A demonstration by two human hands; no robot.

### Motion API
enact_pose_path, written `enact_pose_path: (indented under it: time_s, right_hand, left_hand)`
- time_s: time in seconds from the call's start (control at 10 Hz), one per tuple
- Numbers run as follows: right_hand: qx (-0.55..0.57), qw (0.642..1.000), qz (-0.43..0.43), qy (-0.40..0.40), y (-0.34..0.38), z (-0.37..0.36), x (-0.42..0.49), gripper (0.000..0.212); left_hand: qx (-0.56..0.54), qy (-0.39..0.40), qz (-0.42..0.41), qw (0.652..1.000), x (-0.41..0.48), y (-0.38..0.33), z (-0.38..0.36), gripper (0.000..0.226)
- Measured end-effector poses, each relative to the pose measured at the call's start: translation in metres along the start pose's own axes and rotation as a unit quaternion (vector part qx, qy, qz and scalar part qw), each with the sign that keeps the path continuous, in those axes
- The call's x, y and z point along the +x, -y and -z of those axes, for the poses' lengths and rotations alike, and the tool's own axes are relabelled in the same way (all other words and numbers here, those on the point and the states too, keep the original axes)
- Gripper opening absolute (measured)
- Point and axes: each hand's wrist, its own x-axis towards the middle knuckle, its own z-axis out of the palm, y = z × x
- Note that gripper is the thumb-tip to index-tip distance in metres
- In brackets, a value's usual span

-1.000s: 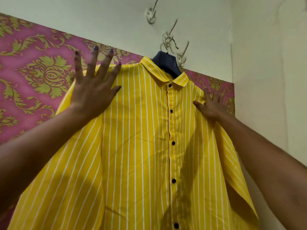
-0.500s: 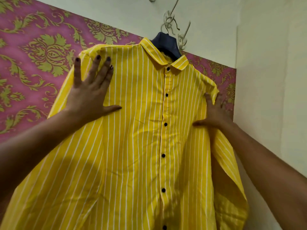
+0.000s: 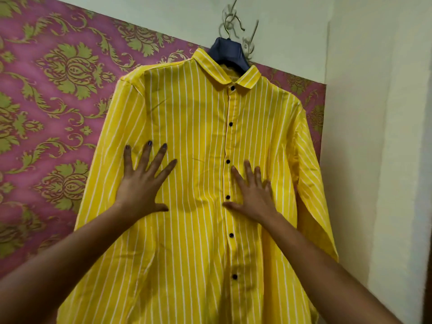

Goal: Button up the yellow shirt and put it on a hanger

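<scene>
The yellow shirt [image 3: 201, 127] with white stripes hangs flat against the wall, its dark buttons fastened down the front. It sits on a dark blue hanger [image 3: 228, 51] whose metal hook catches a wall hook [image 3: 230, 18]. My left hand [image 3: 142, 181] lies flat on the shirt's left chest, fingers spread and straight. My right hand [image 3: 253, 195] presses flat on the fabric just right of the button line, fingers straight. Neither hand grips anything.
Pink wallpaper with green floral patterns [image 3: 58, 94] covers the wall behind and left of the shirt. A plain pale wall [image 3: 378, 113] meets it in a corner at the right. More metal wall hooks [image 3: 253, 36] sit beside the hanger.
Both hands slid down from the shirt's shoulders to its chest, the right one moving inward to the button line. The view tilted down slightly.
</scene>
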Motion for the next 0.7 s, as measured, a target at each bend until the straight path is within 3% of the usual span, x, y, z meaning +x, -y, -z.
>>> enact_pose_path:
  time_s: [0.2, 0.4, 0.7]
  right_hand:
    - [0.030, 0.998, -0.002, 0.049, -0.001, -0.023, -0.038, 0.104]
    - [0.042, 0.998, 0.038, 0.008, 0.013, -0.014, -0.064, 0.103]
    - [0.116, 0.980, 0.134, -0.086, 0.064, 0.037, -0.092, 0.088]
  left_hand:
    - [-0.025, 0.022, -0.039, 0.999, -0.040, 0.011, -0.004, 0.120]
    - [-0.093, -0.033, -0.074, 0.992, -0.069, 0.004, 0.014, 0.080]
    - [-0.168, -0.051, -0.096, 0.980, -0.105, 0.002, 0.074, 0.060]
